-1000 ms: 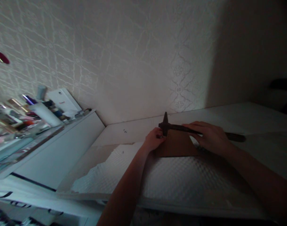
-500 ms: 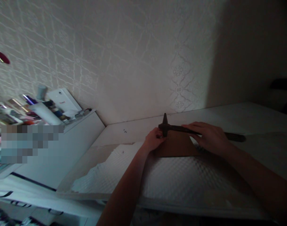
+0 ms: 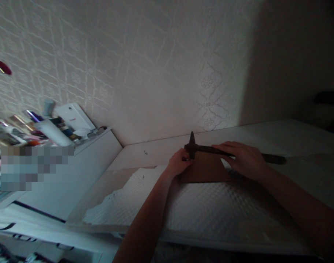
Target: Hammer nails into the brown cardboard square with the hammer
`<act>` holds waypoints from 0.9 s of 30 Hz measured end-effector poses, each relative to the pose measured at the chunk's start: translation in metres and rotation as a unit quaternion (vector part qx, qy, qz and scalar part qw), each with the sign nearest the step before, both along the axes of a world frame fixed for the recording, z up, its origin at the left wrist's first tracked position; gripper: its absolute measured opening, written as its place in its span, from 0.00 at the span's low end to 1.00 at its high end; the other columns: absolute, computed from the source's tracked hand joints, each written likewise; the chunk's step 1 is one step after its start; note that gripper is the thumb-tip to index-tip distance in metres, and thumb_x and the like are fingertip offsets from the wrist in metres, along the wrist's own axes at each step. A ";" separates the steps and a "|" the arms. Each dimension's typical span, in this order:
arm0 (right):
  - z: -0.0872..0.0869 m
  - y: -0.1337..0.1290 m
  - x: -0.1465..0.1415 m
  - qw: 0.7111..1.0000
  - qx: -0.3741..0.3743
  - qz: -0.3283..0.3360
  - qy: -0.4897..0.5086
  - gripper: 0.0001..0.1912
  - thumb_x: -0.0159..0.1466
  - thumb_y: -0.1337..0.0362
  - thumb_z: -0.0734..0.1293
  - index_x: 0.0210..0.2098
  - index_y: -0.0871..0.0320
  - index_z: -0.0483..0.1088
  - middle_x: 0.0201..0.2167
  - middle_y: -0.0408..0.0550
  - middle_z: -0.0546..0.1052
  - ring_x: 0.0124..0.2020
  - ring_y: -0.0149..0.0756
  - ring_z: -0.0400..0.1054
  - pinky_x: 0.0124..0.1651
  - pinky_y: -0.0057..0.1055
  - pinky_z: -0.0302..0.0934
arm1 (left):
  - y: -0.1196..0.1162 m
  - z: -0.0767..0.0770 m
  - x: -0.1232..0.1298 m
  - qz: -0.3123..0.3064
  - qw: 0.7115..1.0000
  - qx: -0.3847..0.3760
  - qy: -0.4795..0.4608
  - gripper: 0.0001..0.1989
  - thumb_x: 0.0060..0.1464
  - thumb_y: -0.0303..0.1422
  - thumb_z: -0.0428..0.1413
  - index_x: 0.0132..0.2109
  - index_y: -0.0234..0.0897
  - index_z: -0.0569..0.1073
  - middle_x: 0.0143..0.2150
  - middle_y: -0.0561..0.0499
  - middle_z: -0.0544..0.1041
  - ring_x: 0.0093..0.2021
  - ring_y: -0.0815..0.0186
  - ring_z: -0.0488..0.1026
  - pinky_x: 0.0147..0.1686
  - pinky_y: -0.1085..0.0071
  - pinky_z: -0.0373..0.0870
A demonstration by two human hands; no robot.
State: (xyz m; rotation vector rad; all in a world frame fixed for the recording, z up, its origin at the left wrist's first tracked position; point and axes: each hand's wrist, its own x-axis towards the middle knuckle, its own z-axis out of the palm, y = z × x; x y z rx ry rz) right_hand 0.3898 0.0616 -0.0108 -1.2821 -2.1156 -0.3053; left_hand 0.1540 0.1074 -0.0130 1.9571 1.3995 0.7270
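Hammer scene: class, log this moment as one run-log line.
left hand: at hammer head | right hand: on handle | under: brown board, white mat | table by wall

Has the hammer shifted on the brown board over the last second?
No. The hammer lies as before, its head by the wall-table seam, under the right hand, with the left hand at its head on the brown board.
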 end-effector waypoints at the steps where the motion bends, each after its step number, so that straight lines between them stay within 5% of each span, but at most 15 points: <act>1: 0.000 0.000 0.000 1.000 0.001 0.000 0.000 0.20 0.60 0.67 0.59 0.50 0.47 0.67 0.45 0.42 0.73 0.43 0.37 0.67 0.37 0.32 0.64 | 0.000 0.001 0.000 0.001 1.000 0.000 0.002 0.17 0.42 0.29 0.58 0.43 0.39 0.68 0.39 0.50 0.75 0.42 0.63 0.70 0.45 0.64 0.64; 14: -0.001 0.003 0.001 1.000 -0.021 -0.007 0.007 0.19 0.60 0.66 0.59 0.50 0.47 0.66 0.46 0.42 0.71 0.40 0.36 0.68 0.34 0.30 0.63 | 0.000 0.000 0.000 0.000 1.000 -0.002 -0.011 0.19 0.41 0.26 0.58 0.44 0.38 0.68 0.37 0.51 0.75 0.41 0.65 0.70 0.45 0.66 0.64; 21: -0.004 0.009 0.016 0.986 -0.044 -0.159 0.023 0.18 0.59 0.61 0.59 0.48 0.55 0.68 0.39 0.49 0.73 0.34 0.41 0.69 0.32 0.35 0.62 | -0.004 0.001 0.000 0.009 0.999 0.006 -0.051 0.18 0.42 0.25 0.57 0.44 0.36 0.66 0.40 0.49 0.73 0.37 0.68 0.71 0.40 0.70 0.67; 27: -0.016 0.015 0.035 0.956 -0.082 -0.279 0.040 0.18 0.57 0.57 0.60 0.42 0.57 0.71 0.30 0.54 0.76 0.31 0.48 0.70 0.30 0.39 0.62 | -0.038 0.019 0.003 0.117 0.982 0.144 -0.020 0.12 0.48 0.27 0.51 0.43 0.36 0.67 0.44 0.48 0.72 0.38 0.67 0.70 0.41 0.68 0.67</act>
